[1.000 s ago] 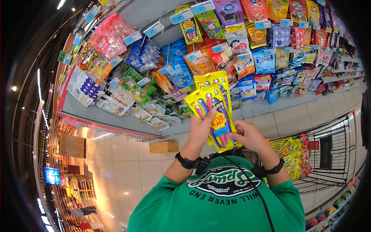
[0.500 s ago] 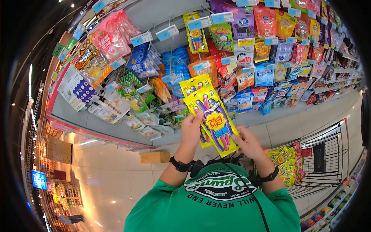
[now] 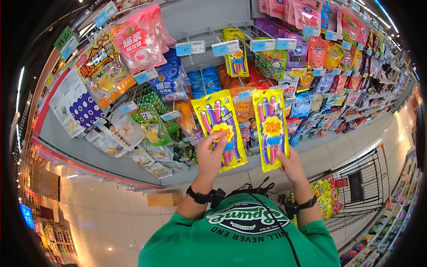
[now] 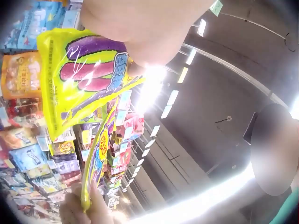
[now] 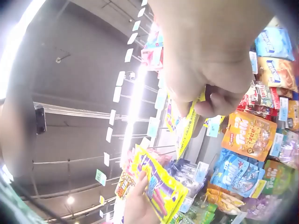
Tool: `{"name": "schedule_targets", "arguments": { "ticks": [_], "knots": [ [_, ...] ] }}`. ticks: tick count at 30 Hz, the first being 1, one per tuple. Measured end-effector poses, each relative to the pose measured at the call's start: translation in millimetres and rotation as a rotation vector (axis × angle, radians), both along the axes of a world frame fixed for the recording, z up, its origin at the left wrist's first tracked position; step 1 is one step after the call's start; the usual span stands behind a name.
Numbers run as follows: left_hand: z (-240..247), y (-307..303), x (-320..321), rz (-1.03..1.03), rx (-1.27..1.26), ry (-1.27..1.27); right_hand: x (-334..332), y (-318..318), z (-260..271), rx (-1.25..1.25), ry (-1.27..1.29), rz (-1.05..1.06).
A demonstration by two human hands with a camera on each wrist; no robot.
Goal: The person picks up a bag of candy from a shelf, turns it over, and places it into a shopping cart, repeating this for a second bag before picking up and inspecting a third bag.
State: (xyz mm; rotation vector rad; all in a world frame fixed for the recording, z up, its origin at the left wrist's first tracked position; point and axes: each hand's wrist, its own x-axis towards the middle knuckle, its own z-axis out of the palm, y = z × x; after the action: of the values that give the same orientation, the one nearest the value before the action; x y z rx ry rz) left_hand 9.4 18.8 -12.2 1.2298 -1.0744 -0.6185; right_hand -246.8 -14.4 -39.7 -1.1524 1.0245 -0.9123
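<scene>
My left hand (image 3: pixel 211 155) grips the lower left edge of a yellow candy packet (image 3: pixel 213 113), its thumb lying across the front. The packet's face shows pink and purple candy sticks. To the right, my right hand (image 3: pixel 291 165) pinches the bottom right corner of a second yellow candy packet (image 3: pixel 270 107) of the same kind. Both packets stand upright, apart from each other, before the shelf. In the left wrist view the left hand's packet (image 4: pixel 53 88) is seen from close by, below the hand. From the right wrist the right hand's packet (image 5: pixel 180 126) is partly hidden by the fingers.
Hooks with bagged sweets and price tags fill the shelf ahead, including a similar yellow packet (image 3: pixel 238 62) and a pink bag (image 3: pixel 140 42). A wire shopping cart (image 3: pixel 360 191) holding yellow packets (image 3: pixel 324 196) stands at right. A cardboard box (image 3: pixel 164 200) is on the floor.
The two packets overlapped before; now they are held side by side with a gap, one in each hand. The right hand's packet has swung upright, and the view has come closer to the shelf.
</scene>
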Motion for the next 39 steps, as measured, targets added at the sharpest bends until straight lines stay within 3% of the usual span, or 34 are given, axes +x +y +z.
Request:
{"name": "schedule_targets", "arguments": {
  "ticks": [5, 6, 16, 39],
  "knots": [
    [3, 20, 32, -0.018, 0.029, 0.064, 31, -54, 7, -0.129, -0.055, -0.102],
    [-15, 18, 46, 0.064, -0.010, -0.112, 40, -63, 9, -0.151, -0.100, -0.115],
    [-22, 31, 82, 0.145, 0.005, 0.060, 76, -122, 19, -0.180, -0.175, -0.154],
    [-20, -40, 30, 0.174, 0.080, 0.048, 39, -153, 24, 0.029, -0.267, 0.016]
  ]
}}
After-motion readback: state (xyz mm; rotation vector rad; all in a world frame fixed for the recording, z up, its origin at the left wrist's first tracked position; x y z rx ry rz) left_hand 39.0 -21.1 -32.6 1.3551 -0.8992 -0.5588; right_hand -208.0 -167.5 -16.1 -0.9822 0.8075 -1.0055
